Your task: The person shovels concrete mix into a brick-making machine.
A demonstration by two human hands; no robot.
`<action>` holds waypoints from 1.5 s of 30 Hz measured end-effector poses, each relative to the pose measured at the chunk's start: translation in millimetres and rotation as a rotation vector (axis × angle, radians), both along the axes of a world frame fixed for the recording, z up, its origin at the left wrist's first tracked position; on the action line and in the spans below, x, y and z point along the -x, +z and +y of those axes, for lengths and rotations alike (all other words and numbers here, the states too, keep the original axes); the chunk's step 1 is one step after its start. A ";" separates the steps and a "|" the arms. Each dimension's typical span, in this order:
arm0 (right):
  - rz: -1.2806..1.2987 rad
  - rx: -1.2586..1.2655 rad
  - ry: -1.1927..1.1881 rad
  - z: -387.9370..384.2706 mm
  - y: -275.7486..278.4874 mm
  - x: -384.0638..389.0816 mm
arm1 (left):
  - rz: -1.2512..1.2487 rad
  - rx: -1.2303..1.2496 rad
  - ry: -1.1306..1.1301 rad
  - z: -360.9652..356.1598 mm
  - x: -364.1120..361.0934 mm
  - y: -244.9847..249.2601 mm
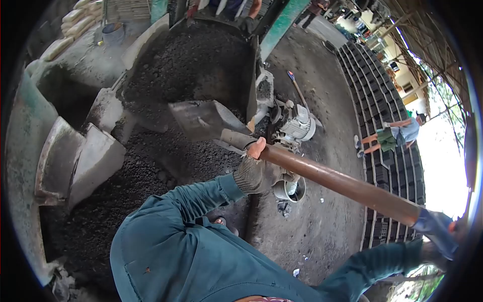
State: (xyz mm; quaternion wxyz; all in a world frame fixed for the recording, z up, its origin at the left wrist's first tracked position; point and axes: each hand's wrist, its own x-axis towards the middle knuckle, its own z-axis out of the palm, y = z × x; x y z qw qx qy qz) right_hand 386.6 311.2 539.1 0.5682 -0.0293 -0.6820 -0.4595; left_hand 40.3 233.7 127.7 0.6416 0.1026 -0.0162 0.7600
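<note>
Near the blade end of a shovel (342, 183), my left hand (254, 171) in a worn knit glove is wrapped round the shaft, its bare thumb showing. My right hand (440, 246) is at the blue handle end at the lower right, partly hidden and blurred, with its fingers around the grip. The metal blade (201, 120) is tilted over dark, coarse material in a trough (255, 80). More dark material (136, 176) lies on the ground below the blade.
A motor (299, 125) and a bucket (297, 194) stand right of the trough. Another shovel (297, 88) lies beyond. A co-worker's gloved hand (247, 26) is at the trough's far edge. Another person (397, 133) stands by stacked dark blocks (375, 95). Metal plates (95, 161) are at left.
</note>
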 end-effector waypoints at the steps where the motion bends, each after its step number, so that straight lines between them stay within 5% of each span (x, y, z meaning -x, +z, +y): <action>1: -0.030 -0.014 0.009 4.2 8.3 42.2 | -0.019 -0.021 0.021 -5.2 6.9 6.5; 4: -0.065 0.028 0.061 5.1 1.5 177.7 | 0.087 -0.465 0.198 -9.7 63.9 20.3; 9: -0.079 0.220 0.145 -4.2 -46.1 314.1 | 0.013 -0.052 0.303 29.1 246.8 1.4; 16: -0.052 0.847 0.159 12.6 -175.4 276.9 | -0.045 0.483 0.277 83.0 317.0 -32.8; 23: 0.304 1.508 0.000 20.8 -342.6 241.9 | 0.004 0.716 0.368 134.2 358.1 -52.7; 25: 0.355 1.565 0.281 33.8 -400.3 232.0 | 0.070 0.739 0.527 152.4 347.0 -56.3; 27: 0.551 1.957 0.353 49.3 -448.1 195.6 | 0.151 0.508 0.504 152.9 321.0 -80.8; 30: 0.775 2.326 0.474 78.2 -548.6 95.8 | 0.198 0.457 0.383 73.8 196.9 -44.4; 33: 0.957 2.452 0.493 61.5 -600.8 12.2 | 0.221 0.346 0.351 -4.3 86.2 -86.5; 36: 0.871 2.560 0.436 78.2 -674.9 -64.8 | -0.072 0.688 0.538 -76.8 -8.7 -125.1; 38: 0.473 2.619 0.326 84.3 -663.7 -80.2 | -0.350 0.916 0.647 -116.7 -49.9 -144.0; 40: -0.023 2.621 0.145 79.6 -585.1 -52.8 | -0.568 1.092 0.762 -163.0 -88.9 -186.3; 41: -0.095 2.477 0.226 101.3 -628.6 -60.5 | -0.657 1.098 0.795 -183.0 -111.5 -205.1; 45: -0.494 2.349 0.346 94.8 -540.9 3.8 | -0.933 1.107 0.925 -233.2 -181.4 -220.7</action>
